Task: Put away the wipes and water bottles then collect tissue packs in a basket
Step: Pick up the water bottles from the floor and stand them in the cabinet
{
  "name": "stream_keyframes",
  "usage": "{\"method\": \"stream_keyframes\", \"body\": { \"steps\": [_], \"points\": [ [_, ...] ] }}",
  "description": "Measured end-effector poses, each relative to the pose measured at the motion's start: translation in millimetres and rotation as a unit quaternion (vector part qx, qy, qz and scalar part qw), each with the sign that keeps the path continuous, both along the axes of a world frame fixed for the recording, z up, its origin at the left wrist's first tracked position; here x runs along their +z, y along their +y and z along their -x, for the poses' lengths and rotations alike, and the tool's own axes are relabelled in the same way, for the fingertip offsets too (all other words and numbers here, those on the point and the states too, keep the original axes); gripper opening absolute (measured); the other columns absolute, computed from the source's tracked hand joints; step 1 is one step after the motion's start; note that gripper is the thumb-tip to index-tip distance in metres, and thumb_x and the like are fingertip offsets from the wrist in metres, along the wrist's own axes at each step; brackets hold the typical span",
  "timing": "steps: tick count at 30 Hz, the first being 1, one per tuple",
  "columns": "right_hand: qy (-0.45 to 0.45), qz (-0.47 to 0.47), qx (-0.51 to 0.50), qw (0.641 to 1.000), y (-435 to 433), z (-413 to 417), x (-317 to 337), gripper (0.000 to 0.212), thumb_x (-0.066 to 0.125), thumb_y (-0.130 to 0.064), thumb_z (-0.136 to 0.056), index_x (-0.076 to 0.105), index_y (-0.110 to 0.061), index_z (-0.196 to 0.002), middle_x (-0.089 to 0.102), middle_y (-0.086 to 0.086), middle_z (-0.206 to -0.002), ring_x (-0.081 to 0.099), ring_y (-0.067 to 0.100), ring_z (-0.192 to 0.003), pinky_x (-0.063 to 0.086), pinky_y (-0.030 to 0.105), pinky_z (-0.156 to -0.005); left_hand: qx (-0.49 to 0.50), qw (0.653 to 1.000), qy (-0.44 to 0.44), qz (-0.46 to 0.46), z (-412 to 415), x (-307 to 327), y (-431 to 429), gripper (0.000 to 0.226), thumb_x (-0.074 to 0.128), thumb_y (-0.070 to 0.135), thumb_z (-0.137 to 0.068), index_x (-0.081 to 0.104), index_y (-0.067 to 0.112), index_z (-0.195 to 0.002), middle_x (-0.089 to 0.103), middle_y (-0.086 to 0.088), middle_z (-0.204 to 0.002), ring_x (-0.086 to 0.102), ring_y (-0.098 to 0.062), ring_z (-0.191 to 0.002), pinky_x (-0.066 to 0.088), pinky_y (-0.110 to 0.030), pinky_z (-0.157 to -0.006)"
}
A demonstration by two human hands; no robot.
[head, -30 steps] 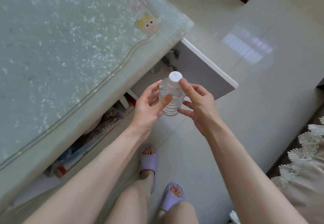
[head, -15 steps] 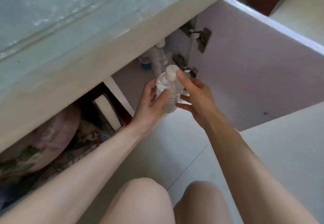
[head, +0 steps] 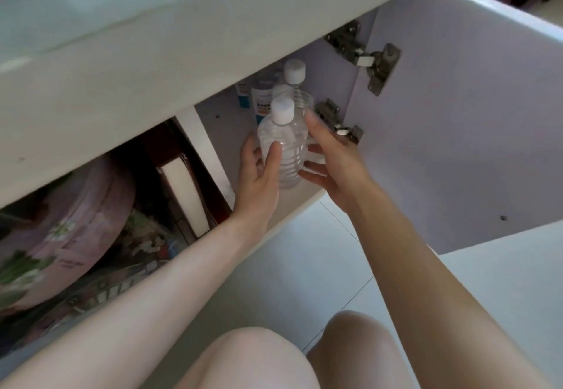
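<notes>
A clear water bottle (head: 285,148) with a white cap is held upright between both hands at the mouth of an open white cabinet (head: 219,132). My left hand (head: 257,175) grips its left side with the thumb across the front. My right hand (head: 330,160) holds its right side, index finger up along the bottle. Two more white-capped bottles (head: 294,84) stand just behind it inside the cabinet. No wipes, tissue packs or basket are in view.
The cabinet door (head: 457,132) stands open to the right on metal hinges (head: 377,65). Blue-labelled containers (head: 259,96) stand deep in the cabinet. The left compartment holds a pink bundle (head: 82,221) and clutter. The table top (head: 122,23) overhangs. My knees (head: 274,358) are below.
The view has dropped lower and closer to the cabinet. Both hands have carried the bottle forward to the cabinet opening, right behind which the stored bottles stand.
</notes>
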State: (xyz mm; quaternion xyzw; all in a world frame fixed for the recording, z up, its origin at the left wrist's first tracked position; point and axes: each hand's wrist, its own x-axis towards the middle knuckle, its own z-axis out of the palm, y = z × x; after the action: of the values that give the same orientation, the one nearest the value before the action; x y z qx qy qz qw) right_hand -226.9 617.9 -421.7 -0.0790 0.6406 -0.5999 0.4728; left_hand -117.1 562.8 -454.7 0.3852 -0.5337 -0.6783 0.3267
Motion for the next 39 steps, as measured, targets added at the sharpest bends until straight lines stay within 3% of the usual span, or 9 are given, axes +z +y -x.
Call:
{"method": "stream_keyframes", "body": {
  "steps": [3,8,17,21,32,35,37,39],
  "points": [
    [-0.020,-0.015,-0.010,1.000,6.3,1.1,-13.2,0.076,0.072,-0.058,-0.074,0.053,-0.012,-0.131,0.057,0.006,-0.129,0.059,0.029,-0.114,0.054,0.042,-0.094,0.038,0.998,-0.026,-0.046,1.4,-1.4,4.5,0.062,0.057,0.048,-0.089,0.034,0.021,-0.141,0.048,-0.004,-0.141,0.052,-0.012,-0.123,0.041,-0.038,-0.107],
    [-0.036,0.016,-0.033,0.999,1.7,-4.4,-25.7,0.069,0.073,-0.055,-0.075,0.064,-0.003,-0.118,0.070,0.011,-0.113,0.069,0.024,-0.103,0.057,0.039,-0.091,0.061,0.996,-0.009,-0.057,4.5,0.6,9.2,0.037,0.053,0.043,-0.093,0.046,0.027,-0.126,0.060,0.014,-0.111,0.059,0.002,-0.102,0.046,-0.023,-0.083],
    [-0.054,0.031,-0.029,0.998,-20.3,-17.7,-23.3,0.055,0.074,-0.048,-0.078,0.064,-0.008,-0.114,0.071,0.007,-0.110,0.069,0.020,-0.102,0.058,0.036,-0.088,0.098,0.994,0.019,-0.054,5.9,-5.2,-4.3,0.047,0.049,0.054,-0.090,0.044,0.035,-0.133,0.056,0.006,-0.134,0.055,-0.013,-0.121,0.045,-0.043,-0.104],
    [-0.067,0.033,-0.039,0.996,-24.6,-19.2,-22.1,0.045,0.073,-0.044,-0.080,0.064,-0.011,-0.109,0.071,0.008,-0.111,0.068,0.022,-0.102,0.059,0.032,-0.082,0.107,0.993,0.016,-0.053,8.8,-4.1,-6.2,0.064,0.049,0.064,-0.080,0.039,0.038,-0.138,0.051,0.006,-0.141,0.051,-0.016,-0.127,0.044,-0.045,-0.105],
    [-0.069,0.047,-0.036,0.996,-27.7,-25.2,-17.8,0.056,0.071,-0.045,-0.082,0.058,-0.009,-0.124,0.069,0.008,-0.114,0.067,0.025,-0.104,0.056,0.042,-0.091,0.101,0.993,-0.010,-0.059,9.1,-1.3,-10.2,0.068,0.044,0.067,-0.082,0.029,0.042,-0.143,0.040,0.004,-0.150,0.046,-0.018,-0.132,0.040,-0.046,-0.108],
    [-0.057,0.038,-0.026,0.997,-11.3,-27.1,-10.6,0.055,0.066,-0.047,-0.086,0.054,-0.010,-0.125,0.063,0.000,-0.105,0.063,0.025,-0.104,0.057,0.037,-0.087,0.092,0.992,-0.018,-0.080,6.1,1.5,-1.5,0.076,0.047,0.066,-0.084,0.015,0.042,-0.148,0.029,0.004,-0.156,0.040,-0.018,-0.137,0.034,-0.044,-0.113],
    [-0.044,0.026,-0.027,0.998,3.3,-25.9,-6.3,0.062,0.064,-0.049,-0.086,0.050,-0.009,-0.131,0.058,0.004,-0.121,0.058,0.030,-0.113,0.056,0.038,-0.089,0.079,0.993,-0.031,-0.084,4.6,4.4,8.2,0.077,0.046,0.060,-0.090,0.002,0.039,-0.151,0.021,0.004,-0.159,0.035,-0.017,-0.139,0.029,-0.043,-0.115],
    [-0.018,0.015,-0.035,0.999,19.5,-25.1,-1.3,0.063,0.063,-0.050,-0.086,0.047,-0.012,-0.135,0.053,0.006,-0.131,0.056,0.032,-0.117,0.056,0.039,-0.091,0.067,0.994,-0.044,-0.072,3.0,5.4,17.8,0.076,0.045,0.059,-0.091,0.002,0.039,-0.150,0.021,0.005,-0.159,0.033,-0.016,-0.140,0.027,-0.044,-0.116]
  ]
}}
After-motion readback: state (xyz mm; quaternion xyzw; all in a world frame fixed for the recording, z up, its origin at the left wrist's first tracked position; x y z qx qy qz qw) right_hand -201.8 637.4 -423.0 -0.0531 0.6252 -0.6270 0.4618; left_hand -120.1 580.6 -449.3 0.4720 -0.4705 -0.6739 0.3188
